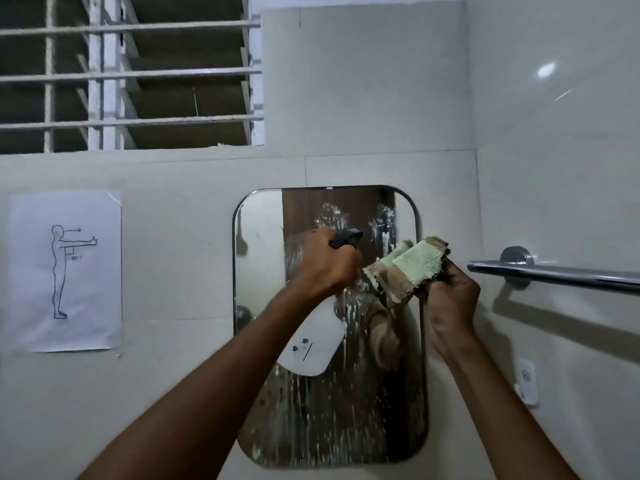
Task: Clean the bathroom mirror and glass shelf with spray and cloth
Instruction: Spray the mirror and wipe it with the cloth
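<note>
Head view, left to right: a paper point(64, 271) with a line drawing of a standing figure, arm stretched forward, is stuck to the tiled wall point(363, 98), below a barred window point(128, 74). Next comes the mirror point(263, 393), a tall rounded rectangle fixed to the wall; its glass is streaked with white splashes and runs, thickest near the top and down the lower half. The left hand point(323, 263) is raised in front of the mirror's upper part, its grip clenched around the neck of a spray bottle point(313, 344), with the black trigger head point(346, 237) jutting to the right of the knuckles and pointing at the glass. The bottle is white and opaque, hanging tilted below the hand with its base down to the left, so whatever liquid it holds cannot be seen; small dark marks and a line are printed on its side. Just right of the nozzle, the right hand point(450, 303) grasps a folded cloth point(407, 266), pale green with brown bands, held up near the mirror's right edge; whether the cloth touches the glass cannot be told. Farther right, a chrome bar point(554, 273) is mounted on the side wall, and below it sits a small white socket point(527, 377).
</note>
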